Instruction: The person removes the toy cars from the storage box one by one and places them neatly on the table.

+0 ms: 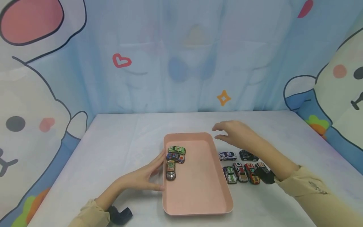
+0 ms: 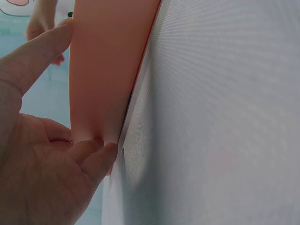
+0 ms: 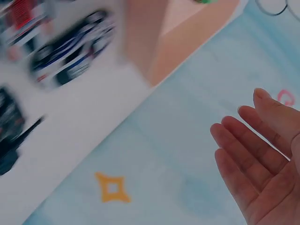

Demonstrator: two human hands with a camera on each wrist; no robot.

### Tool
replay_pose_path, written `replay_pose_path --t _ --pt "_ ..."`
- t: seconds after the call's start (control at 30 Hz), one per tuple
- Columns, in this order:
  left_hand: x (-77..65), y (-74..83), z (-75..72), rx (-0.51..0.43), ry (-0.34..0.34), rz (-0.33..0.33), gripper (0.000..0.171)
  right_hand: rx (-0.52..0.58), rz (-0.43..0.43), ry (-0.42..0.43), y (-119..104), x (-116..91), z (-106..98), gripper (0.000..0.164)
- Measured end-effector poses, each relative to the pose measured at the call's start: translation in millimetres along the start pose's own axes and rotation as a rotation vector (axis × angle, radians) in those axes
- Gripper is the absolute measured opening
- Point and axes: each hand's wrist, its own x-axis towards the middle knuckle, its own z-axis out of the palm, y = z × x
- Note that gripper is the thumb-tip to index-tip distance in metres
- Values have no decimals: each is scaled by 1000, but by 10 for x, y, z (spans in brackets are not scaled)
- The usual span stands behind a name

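A pink tray (image 1: pixel 198 186) lies in the middle of the table with three toy cars along its left side: a green one (image 1: pixel 176 150), a blue one (image 1: pixel 175 157) and a yellow-silver one (image 1: pixel 170 169). My left hand (image 1: pixel 148 175) rests flat against the tray's left wall (image 2: pixel 105 70), fingers straight. My right hand (image 1: pixel 231 134) hovers above the table by the tray's far right corner, fingers relaxed and holding nothing (image 3: pixel 262 159). Several more toy cars stand to the right of the tray, among them a white-blue one (image 1: pixel 227 155) (image 3: pixel 72 49) and a black one (image 1: pixel 247 155).
A row of cars (image 1: pixel 241 172) sits under my right forearm. A cartoon-print backdrop (image 1: pixel 181 56) walls off the table on the back and sides. A white cloth (image 1: pixel 119 148) covers the table.
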Motion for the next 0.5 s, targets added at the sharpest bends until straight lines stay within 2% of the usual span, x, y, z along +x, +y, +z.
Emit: replay_pose_path --t 0.2,0.37,0.5 --pt "0 -17 5 -8 1 6 108 23 -81 9 -342 251 9 24" --pt "2 -22 4 -2 6 8 109 57 -111 -13 -499 436 80 22" --pt "0 -27 3 -2 5 6 108 86 -136 -55 -585 565 222 19"
